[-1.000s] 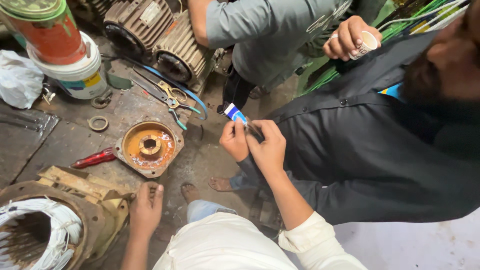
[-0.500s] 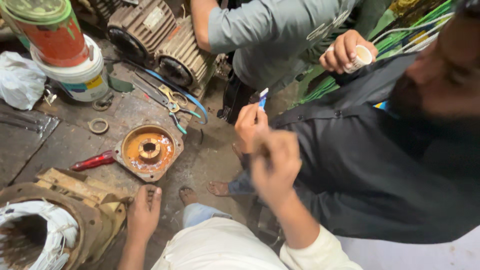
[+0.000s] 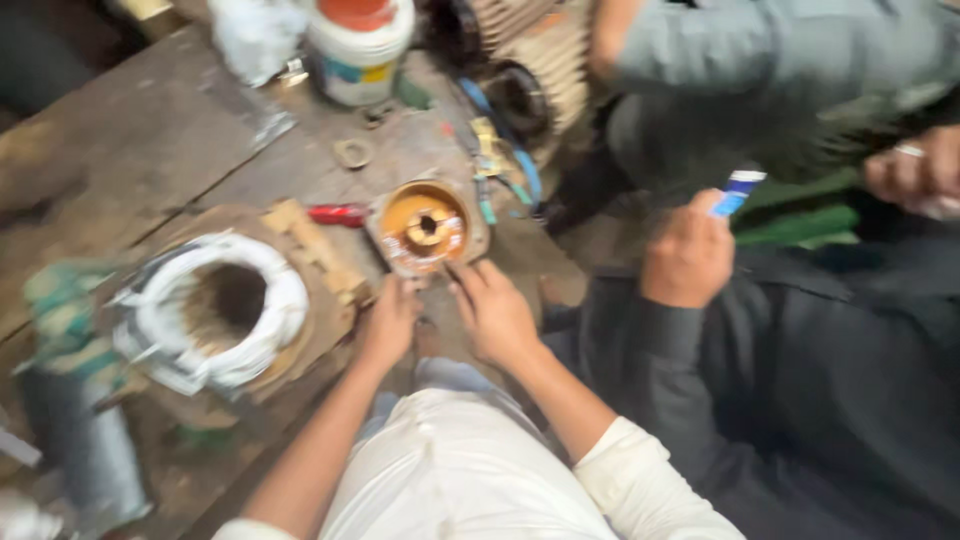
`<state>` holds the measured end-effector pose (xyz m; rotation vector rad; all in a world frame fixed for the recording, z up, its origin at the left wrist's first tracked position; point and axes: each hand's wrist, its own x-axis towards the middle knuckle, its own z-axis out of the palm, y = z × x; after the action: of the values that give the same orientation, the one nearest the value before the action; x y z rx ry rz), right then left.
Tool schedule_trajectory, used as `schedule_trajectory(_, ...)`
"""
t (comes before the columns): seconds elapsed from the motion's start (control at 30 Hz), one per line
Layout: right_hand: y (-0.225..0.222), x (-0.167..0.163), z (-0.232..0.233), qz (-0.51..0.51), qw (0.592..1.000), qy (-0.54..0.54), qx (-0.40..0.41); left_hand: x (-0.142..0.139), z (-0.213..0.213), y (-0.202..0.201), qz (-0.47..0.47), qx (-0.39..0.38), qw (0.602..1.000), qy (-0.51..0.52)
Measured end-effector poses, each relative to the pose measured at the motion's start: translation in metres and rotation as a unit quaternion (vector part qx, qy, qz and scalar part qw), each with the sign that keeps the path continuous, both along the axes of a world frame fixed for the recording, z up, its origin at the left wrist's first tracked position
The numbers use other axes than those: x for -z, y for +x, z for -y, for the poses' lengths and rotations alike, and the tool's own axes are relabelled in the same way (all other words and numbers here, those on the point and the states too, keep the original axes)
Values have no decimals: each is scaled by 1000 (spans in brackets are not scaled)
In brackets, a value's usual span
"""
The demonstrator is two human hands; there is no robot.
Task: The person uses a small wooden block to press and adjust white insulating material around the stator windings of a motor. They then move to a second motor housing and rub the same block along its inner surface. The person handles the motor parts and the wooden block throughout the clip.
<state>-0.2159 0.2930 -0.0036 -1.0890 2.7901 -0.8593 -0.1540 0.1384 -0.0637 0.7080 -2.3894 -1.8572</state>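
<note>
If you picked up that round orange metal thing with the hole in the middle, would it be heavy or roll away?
The orange metal cover looks thick and solid, so it is probably heavy and stiff. It lies flat on the bench, so it should stay put. Both hands, left and right, rest just below it.

A white round tub [image 3: 360, 50] with an orange-red lid and a blue and yellow label band is standing at the floor's top edge. Beside it, a crumpled whitish bag [image 3: 255, 35] is lying. Another person's hand [image 3: 688, 255] is holding up a small blue and white packet [image 3: 738, 190].
</note>
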Motion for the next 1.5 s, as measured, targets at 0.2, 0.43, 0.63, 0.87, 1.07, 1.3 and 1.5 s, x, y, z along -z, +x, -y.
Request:
schedule_trajectory(0.2, 3, 9, 22, -32, 996, 68, -56, -13, 7, 7, 60, 44, 989, -125)
schedule_trajectory(0.43, -5, 21, 24, -63, 995, 50, -67, -13, 6, 9, 11, 35, 991, -127)
schedule_trajectory(0.63, -27, 36, 36, -110, 983, 61, -136, -10, 1, 5, 35, 2, 989, -147)
schedule_trajectory(0.87, -23, 44, 50, -88, 986, 106, -96, -3, -2, 3, -3, -23, 983, -181)
schedule_trajectory(1.07, -20, 42, 43, -65, 990, 94, -76, 2, -2, 4, 9, -11, 992, -125)
schedule_trajectory(1.3, -12, 44, 41, -59, 992, 88, -70, 2, 0, 3, -18, -9, 981, -194)
schedule_trajectory(1.5, -29, 50, 82, -88, 993, 71, -25, 10, 0, 4, -50, -21, 976, -211)
